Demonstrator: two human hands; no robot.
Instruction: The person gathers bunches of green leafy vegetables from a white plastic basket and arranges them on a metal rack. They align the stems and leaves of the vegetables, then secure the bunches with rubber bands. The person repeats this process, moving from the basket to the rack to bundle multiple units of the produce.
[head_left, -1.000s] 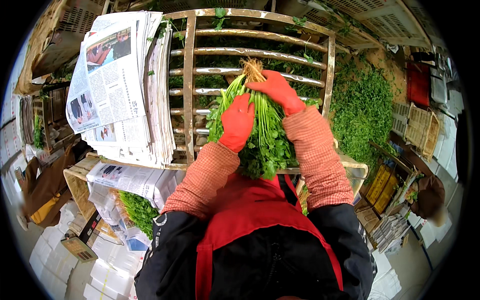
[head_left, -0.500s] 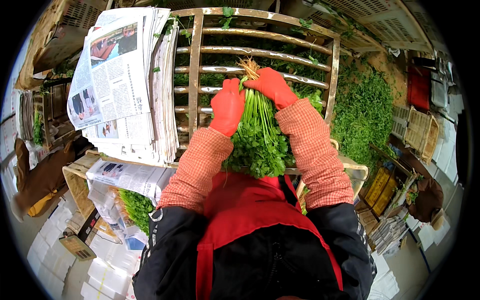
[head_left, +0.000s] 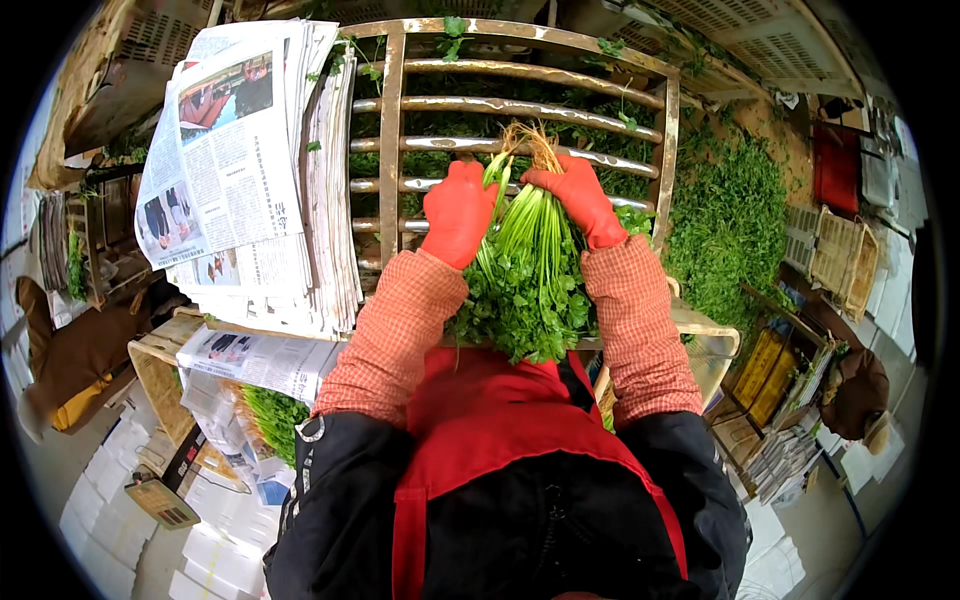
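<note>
In an orange-red glove, my right hand (head_left: 578, 200) is closed around a bunch of coriander (head_left: 535, 225), just below its pale brown roots. The roots point away from me and the leafy tops hang toward my red apron. My left hand (head_left: 459, 214), gloved alike, is closed on a few coriander stems at the bunch's left side. A small gap separates these stems from the main bunch near the root end. Both hands are over a rusty metal rack (head_left: 392, 160) with rounded bars.
Stacked newspapers (head_left: 225, 150) cover the rack's left end. Loose greens (head_left: 730, 230) lie on the right. Below left, a crate (head_left: 165, 385) stands near a wrapped bundle of greens (head_left: 272, 420) and a scale (head_left: 165, 500). People in brown (head_left: 855, 390) work at both sides.
My right hand has shifted right with the main bunch, opening a gap at the root end. My left hand stays nearly in place with a few stems.
</note>
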